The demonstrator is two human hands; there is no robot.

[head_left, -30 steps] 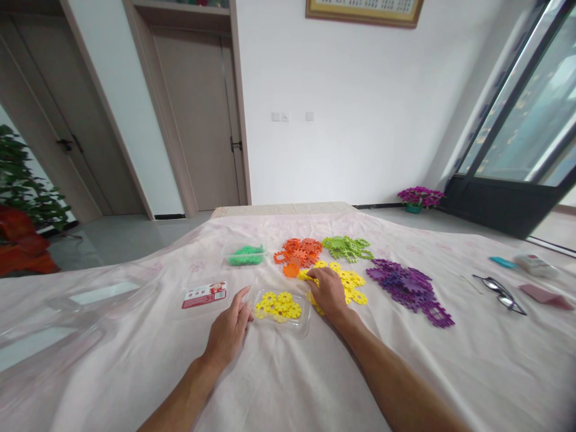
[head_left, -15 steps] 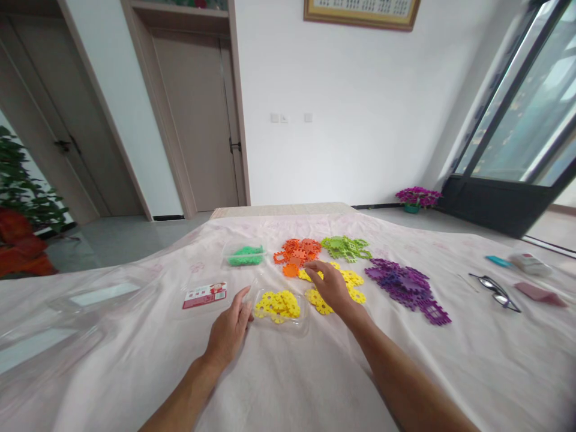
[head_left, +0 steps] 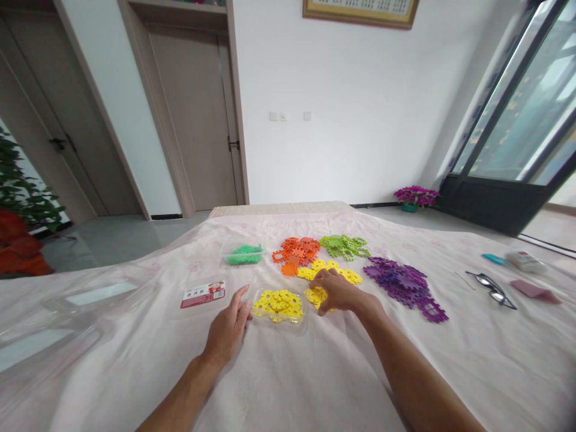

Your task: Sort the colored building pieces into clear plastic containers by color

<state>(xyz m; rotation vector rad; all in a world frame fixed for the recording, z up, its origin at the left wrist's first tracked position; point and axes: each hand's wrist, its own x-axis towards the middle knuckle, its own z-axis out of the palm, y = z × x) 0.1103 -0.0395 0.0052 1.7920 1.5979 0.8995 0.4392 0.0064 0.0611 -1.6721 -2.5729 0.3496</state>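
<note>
My left hand rests at the left side of a clear plastic box, its fingers and thumb holding the rim. Yellow flower-shaped plastic building pieces lie heaped inside that box. Just right of it, my right hand is down on a loose pile of yellow building pieces, with fingers and thumb curled round some of them. The palm side and part of the pile are hidden under this hand. More yellow pieces spread out behind it.
Orange pieces, light green pieces and purple pieces lie in piles. A clear box with green pieces stands at the back left. Clear lids lie left; glasses and a pink cloth lie right.
My right hand has come down and nearer to me, from above the yellow pile onto its front pieces. My left hand stays at the box.
</note>
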